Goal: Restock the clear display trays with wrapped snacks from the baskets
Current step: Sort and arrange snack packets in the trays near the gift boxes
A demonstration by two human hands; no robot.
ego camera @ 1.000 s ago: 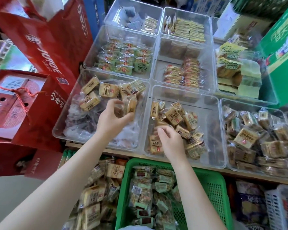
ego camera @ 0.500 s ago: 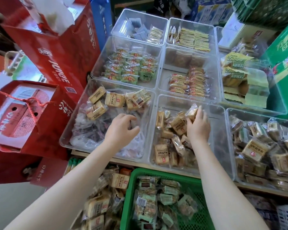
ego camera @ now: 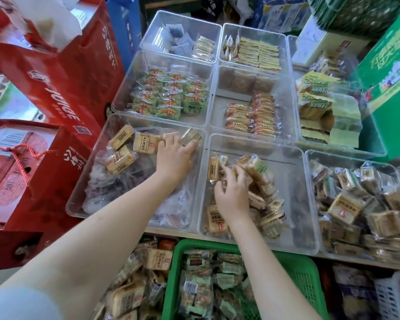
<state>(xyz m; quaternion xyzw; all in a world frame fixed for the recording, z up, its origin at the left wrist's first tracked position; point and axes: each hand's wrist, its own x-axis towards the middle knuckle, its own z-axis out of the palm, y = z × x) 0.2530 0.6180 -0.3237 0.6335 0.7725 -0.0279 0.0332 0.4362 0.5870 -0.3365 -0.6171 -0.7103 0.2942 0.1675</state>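
My left hand (ego camera: 173, 158) reaches into the near left clear tray (ego camera: 83, 181). Its fingers lie fairly straight on the tan wrapped snacks (ego camera: 146, 143) lined along the tray's far side. My right hand (ego camera: 232, 195) is in the middle clear tray (ego camera: 296, 181), fingers curled round a wrapped snack (ego camera: 214, 168) in the heap there. Below the shelf edge stands a green basket (ego camera: 305, 273) with several green-labelled packets (ego camera: 195, 289). More tan packets (ego camera: 158, 259) lie to its left.
Further clear trays behind hold green packets (ego camera: 171, 98), orange packets (ego camera: 252, 116) and yellow bars (ego camera: 259, 54). A full tray (ego camera: 314, 158) sits at right. Red gift bags (ego camera: 62, 88) crowd the left; a green box (ego camera: 388, 88) stands at far right.
My left hand has moved forward to the far right corner of the left tray. My right hand has drawn back from the far side of the middle tray's heap toward its left.
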